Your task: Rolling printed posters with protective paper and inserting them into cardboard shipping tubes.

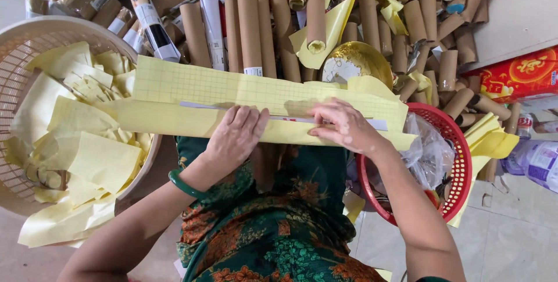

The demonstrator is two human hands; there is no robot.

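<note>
Floor: pale tiled floor (pixel 511 241), seen from above, with the person seated and a green, orange-flowered garment (pixel 273 230) over the lap.
Beyond the fingers: a heap of brown cardboard tubes (pixel 250 26), some white rolls and loose yellow scraps among them, and a round gold-patterned plate (pixel 357 64) just past the right fingertips.
Sheet: a long yellow gridded paper sheet (pixel 232 90) lies across the lap, folded lengthwise, stretching well beyond both hands to either side.
Strip: a thin white strip (pixel 203 105) runs along the fold, passing under both sets of fingers and showing again past the right hand.
Left hand: left hand (pixel 235 137) lies palm down on the near flap of the sheet, fingers straight and close together, tips touching the white strip; it presses flat and grips nothing. A green bangle (pixel 185 184) sits on its wrist.
Right hand: right hand (pixel 346 126) rests on the sheet, fingers bent and slightly spread, tips pressing down at the fold line; whether they pinch the strip or only press cannot be told.
Left of the left fingers: a pale woven plastic basket (pixel 23 44) filled with crumpled yellow paper pieces (pixel 87 142).
Right of the right fingers: a red plastic basket (pixel 459 160) holding a clear plastic bag (pixel 427 151), with a red and gold printed package (pixel 523 76) further off.
</note>
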